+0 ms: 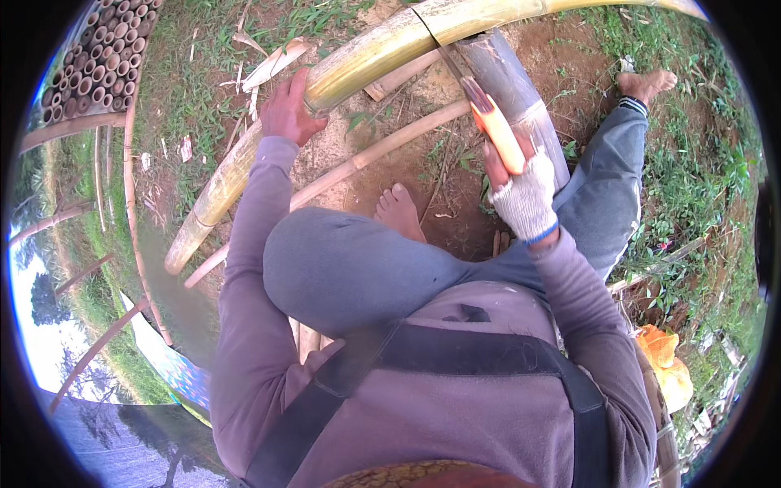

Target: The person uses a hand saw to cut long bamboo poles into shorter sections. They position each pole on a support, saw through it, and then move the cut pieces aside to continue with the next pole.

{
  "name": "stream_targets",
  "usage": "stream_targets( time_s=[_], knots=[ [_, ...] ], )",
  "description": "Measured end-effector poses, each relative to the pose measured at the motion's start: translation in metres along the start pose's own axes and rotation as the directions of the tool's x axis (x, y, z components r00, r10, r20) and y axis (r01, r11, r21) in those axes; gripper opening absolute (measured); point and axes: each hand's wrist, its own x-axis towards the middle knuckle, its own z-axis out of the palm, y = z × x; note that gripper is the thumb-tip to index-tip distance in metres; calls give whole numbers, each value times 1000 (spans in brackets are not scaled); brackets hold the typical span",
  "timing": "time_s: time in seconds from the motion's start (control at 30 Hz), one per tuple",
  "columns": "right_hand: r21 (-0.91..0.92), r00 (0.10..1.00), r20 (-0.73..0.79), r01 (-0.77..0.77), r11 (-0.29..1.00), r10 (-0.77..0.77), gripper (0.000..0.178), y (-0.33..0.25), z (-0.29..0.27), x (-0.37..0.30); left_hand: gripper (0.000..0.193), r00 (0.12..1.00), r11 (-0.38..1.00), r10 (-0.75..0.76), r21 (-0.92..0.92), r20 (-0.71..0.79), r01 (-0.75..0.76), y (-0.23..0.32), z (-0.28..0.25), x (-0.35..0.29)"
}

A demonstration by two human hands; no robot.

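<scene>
Thick yellow bamboo pole (374, 65) lies ahead of the knees, left hand (285, 114) spread wide at its near end. Gloved right hand (523, 191) grips an orange-handled saw (499, 132), blade across the pole. Not severed there; the cut seems unfinished, its depth impossible to tell.

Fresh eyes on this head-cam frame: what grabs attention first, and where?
First, the bright orange-handled tool right of upper centre, held in the gloved right grip, its thin dark blade crossing the thick yellow bamboo pole. That pole arcs across the top, with the bare left grip at its left end. Then the stacked bamboo tubes, round ends showing, near the upper left rim.
</scene>
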Motion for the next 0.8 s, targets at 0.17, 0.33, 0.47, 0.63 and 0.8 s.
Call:
stream_targets(
  time_s=[0.17, 0.33, 0.47, 0.63, 0.8],
  knots=[
    [-143, 984, 115, 148, 978, -132, 32, 2, -45, -63, 114, 999, 1000, 28, -7, -24, -29, 3, 2, -3],
    [139, 976, -39, -207, 968, 214, 20, 15, 39, 30, 114, 1000, 1000, 22, 13, -9, -21, 9, 0, 1],
    [83, 998, -7, -68, 994, 69, 15, 0, -6, -23, 113, 1000, 997, 8, 71, -2, -8, 7, -4, -3],
    [-106, 987, 44, 159, 982, -155, 16, 9, -36, -64, 115, 1000, 997, 2, 80, -10, -1, 8, 1, -12],
    [56, 984, -15, -178, 982, 179, 17, 15, 26, 22, 115, 997, 996, 49, 77, -58, -44, 13, -3, 4]
  ],
)
